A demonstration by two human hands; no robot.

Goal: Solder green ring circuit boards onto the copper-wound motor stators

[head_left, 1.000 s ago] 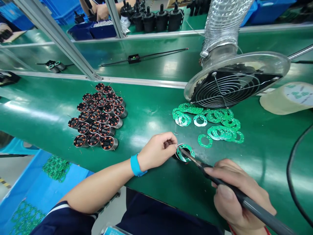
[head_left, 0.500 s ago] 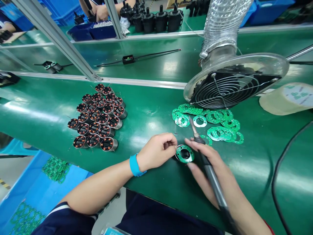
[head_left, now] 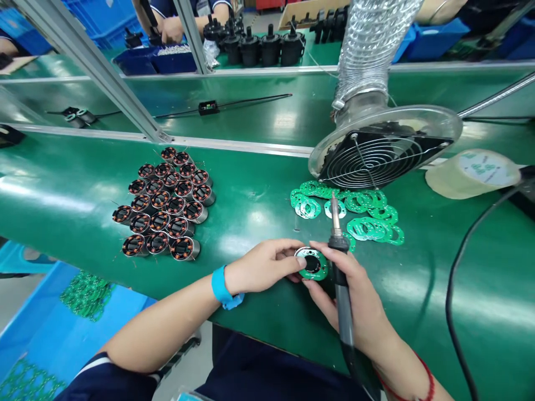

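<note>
My left hand point(head_left: 261, 268), a blue band at its wrist, grips the left side of a round motor stator topped by a ring-shaped green circuit board point(head_left: 321, 271). Its thumb lies on the board's edge by the dark centre hole. Closed around a soldering iron point(head_left: 344, 306) is my right hand point(head_left: 364, 295); the iron's tip points away from me, over the loose boards. Thumb and forefinger of that hand also touch the right side of the stator and board. Most of the stator's body is hidden under the board and fingers.
Several wound stators point(head_left: 159, 199) stand grouped at left. Loose green ring boards point(head_left: 370, 229) lie beneath a fume extractor fan point(head_left: 371, 161). A tape roll point(head_left: 472, 175) and a black cable point(head_left: 453, 312) are at right. A blue bin point(head_left: 125, 314) holds more boards. A co-worker's hand point(head_left: 172, 30) shows behind.
My left fingers have gone from a pinch at the board's edge to a grip on the stator, thumb on the board. The soldering iron has swung more upright. The view has shifted slightly.
</note>
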